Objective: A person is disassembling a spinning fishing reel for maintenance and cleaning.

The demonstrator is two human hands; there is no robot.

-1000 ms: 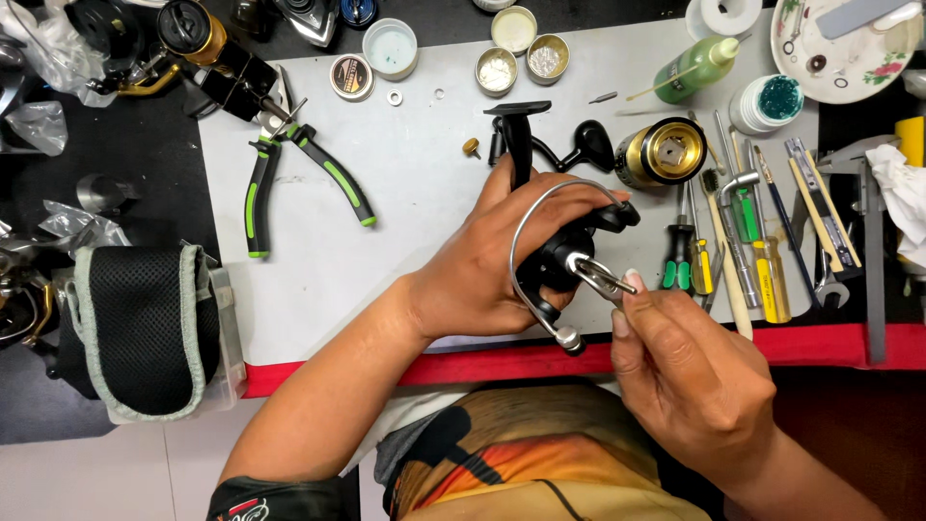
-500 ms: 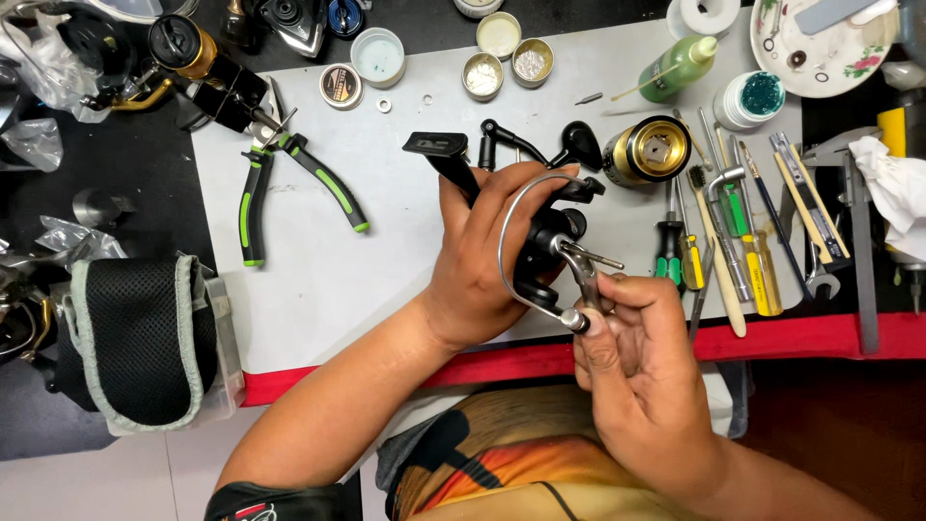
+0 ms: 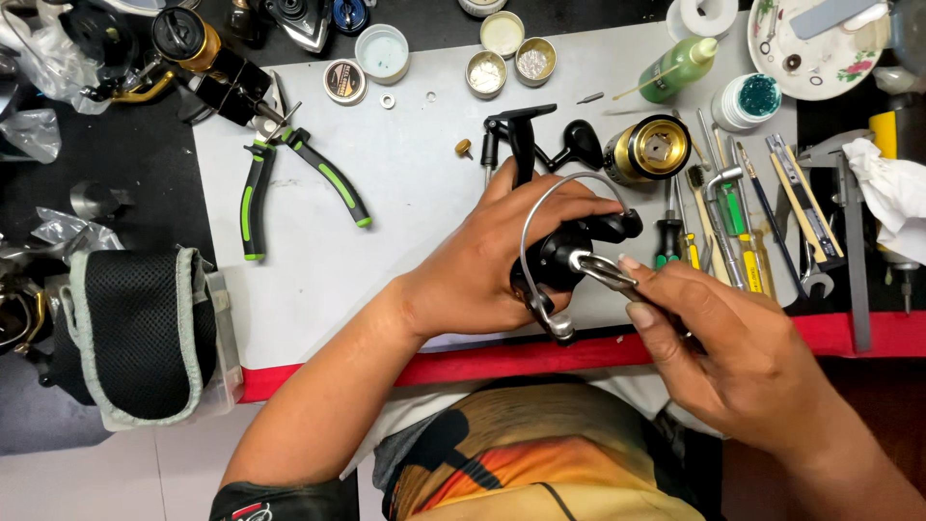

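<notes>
My left hand (image 3: 492, 260) grips the black body of a fishing reel (image 3: 569, 253) above the white mat, near its front edge. The reel's silver wire bail (image 3: 529, 241) arcs over my fingers and its black handle (image 3: 516, 135) points away from me. My right hand (image 3: 733, 352) pinches a slim metal tool (image 3: 608, 273) whose tip touches the reel body by the bail arm. A gold and black spool (image 3: 648, 150) lies on the mat just beyond the reel.
Green-handled pliers (image 3: 289, 183) lie open at the left of the white mat (image 3: 386, 212). Several screwdrivers and wrenches (image 3: 743, 232) lie at the right. Small round tins (image 3: 502, 53) and a green bottle (image 3: 680, 68) stand at the back. A black mesh pouch (image 3: 140, 333) sits at the left.
My left hand has turned the reel a little, so its handle points straight away. My right hand stays at the reel body with the tool.
</notes>
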